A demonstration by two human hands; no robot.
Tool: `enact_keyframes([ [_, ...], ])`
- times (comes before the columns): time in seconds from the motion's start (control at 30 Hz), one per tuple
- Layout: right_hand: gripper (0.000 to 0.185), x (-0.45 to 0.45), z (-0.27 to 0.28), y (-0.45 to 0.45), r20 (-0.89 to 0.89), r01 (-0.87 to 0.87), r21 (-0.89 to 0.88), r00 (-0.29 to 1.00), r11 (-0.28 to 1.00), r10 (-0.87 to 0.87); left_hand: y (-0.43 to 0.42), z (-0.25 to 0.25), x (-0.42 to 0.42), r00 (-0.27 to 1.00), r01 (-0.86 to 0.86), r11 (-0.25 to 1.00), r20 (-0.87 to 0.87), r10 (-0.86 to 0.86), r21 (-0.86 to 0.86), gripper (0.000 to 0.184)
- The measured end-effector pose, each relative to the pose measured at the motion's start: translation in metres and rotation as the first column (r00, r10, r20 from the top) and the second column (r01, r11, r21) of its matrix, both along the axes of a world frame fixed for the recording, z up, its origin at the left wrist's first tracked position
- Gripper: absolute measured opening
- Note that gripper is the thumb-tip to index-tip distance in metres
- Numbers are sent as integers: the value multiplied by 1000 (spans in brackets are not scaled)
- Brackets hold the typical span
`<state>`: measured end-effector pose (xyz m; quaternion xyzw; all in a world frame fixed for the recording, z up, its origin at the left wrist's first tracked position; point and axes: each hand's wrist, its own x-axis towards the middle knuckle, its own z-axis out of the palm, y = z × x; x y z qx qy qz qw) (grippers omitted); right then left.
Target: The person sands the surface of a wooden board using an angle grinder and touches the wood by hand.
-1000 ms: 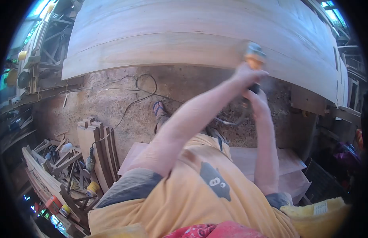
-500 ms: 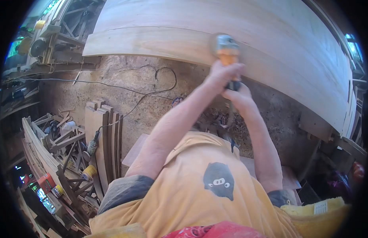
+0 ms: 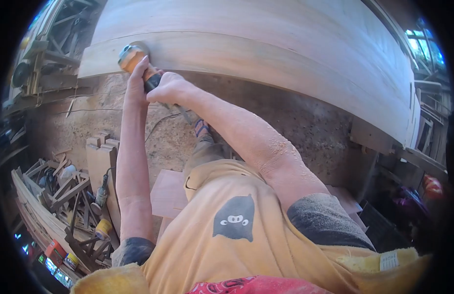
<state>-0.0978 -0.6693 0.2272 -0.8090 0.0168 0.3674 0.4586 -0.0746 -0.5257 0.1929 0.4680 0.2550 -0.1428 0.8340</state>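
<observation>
An orange and black angle grinder with a sanding disc is at the left part of a wide pale wooden panel. The disc lies at the panel's near strip; whether it presses flat on the wood is hard to tell. My left hand is wrapped round the grinder's orange body. Behind it, my right hand grips the black rear end, and a cord hangs down from there. Both hands are closed, with some fingers hidden behind the tool. Pale dust clings to my right arm.
Upright boards lean at the left, with a second grinder hanging beside them. Wood scraps and a yellow tape roll lie nearby. A cord runs over the dirt floor. My sandalled foot stands below the panel.
Both hands have carried the grinder left along the panel's near strip, from its middle to near its left end. The grinder now tilts to the left, and my body has shifted.
</observation>
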Motion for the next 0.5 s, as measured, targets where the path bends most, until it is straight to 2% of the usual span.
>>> enact_keyframes([
  [0.07, 70, -22, 0, -29, -19, 27, -12, 999, 1000, -27, -26, -3, -17, 1000, 2, 1000, -24, -2, 3, 35],
  [0.13, 69, -51, 10, -76, -70, 94, 1, 993, 996, -94, -74, -3, -35, 995, 98, 995, 0, -98, 3, 33],
  [0.17, 65, -68, -2, -100, -62, 183, 26, 982, 983, -181, -106, -1, -45, 989, 149, 989, 15, -149, 8, 32],
  [0.23, 44, -102, -3, -163, 3, 333, 5, 943, 943, -333, -181, -2, -64, 963, 262, 965, 60, -261, -9, 32],
  [0.3, 38, -140, 1, -240, -32, 440, 70, 898, 895, -439, -267, 5, -88, 914, 400, 916, 73, -398, -20, 34],
  [0.33, 32, -164, -2, -273, -43, 569, 116, 822, 814, -569, -310, 12, -100, 880, 473, 881, 57, -471, -7, 36],
  [0.37, 35, -184, 3, -311, -51, 607, 65, 795, 792, -605, -352, 10, -114, 848, 528, 848, 78, -525, -36, 35],
  [0.4, 36, -208, 0, -344, -14, 685, 117, 725, 719, -689, -394, 5, -129, 814, 579, 813, 101, -572, -66, 35],
  [0.43, 38, -228, 15, -372, -81, 764, 83, 645, 640, -760, -432, 5, -145, 787, 615, 783, 139, -601, -91, 37],
  [0.47, 38, -249, 16, -398, -73, 827, 100, 561, 553, -825, -467, 7, -161, 757, 650, 751, 176, -629, -114, 38],
  [0.5, 40, -271, 4, -429, -53, 831, 75, 555, 551, -830, -499, 10, -176, 728, 685, 718, 155, -668, -121, 39],
])
